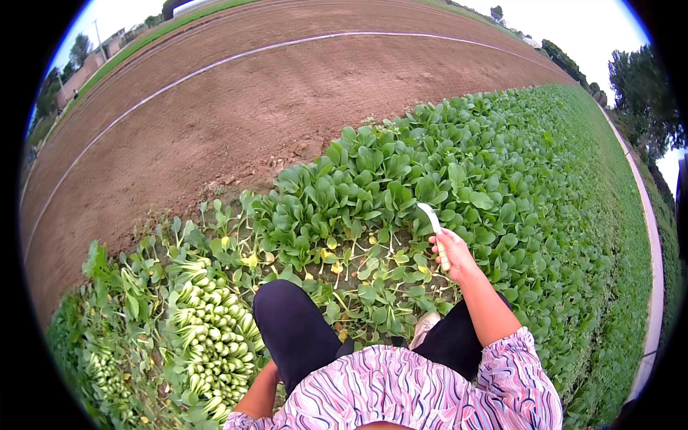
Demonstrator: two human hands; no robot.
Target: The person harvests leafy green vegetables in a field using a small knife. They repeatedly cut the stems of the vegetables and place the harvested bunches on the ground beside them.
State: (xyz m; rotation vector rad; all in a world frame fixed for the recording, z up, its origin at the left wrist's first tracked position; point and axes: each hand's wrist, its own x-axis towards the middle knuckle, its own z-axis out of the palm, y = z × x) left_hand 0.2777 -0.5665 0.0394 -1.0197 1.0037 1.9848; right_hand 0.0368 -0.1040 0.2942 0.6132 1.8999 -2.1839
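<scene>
My right hand (453, 251) grips the pale handle of a small curved harvesting knife (431, 216). The blade points up and away from me, just over the leaves of standing bok choy plants (398, 196). Down beside my left knee is my left hand (273, 370); the knee and thigh hide its fingers, so its hold cannot be seen. Close to that hand lies a large pile of cut bok choy (217, 333), pale stem bases turned up. Loose green and yellowed leaves (371, 277) litter the soil between my knees and the standing plants.
A smaller pile of cut bok choy (109, 373) lies farther left. Bare tilled soil (236, 123) stretches ahead, crossed by a thin pale hose or line (258, 50). Dense leafy crop (543, 247) grows to my right, bordered by a pale narrow strip (651, 236).
</scene>
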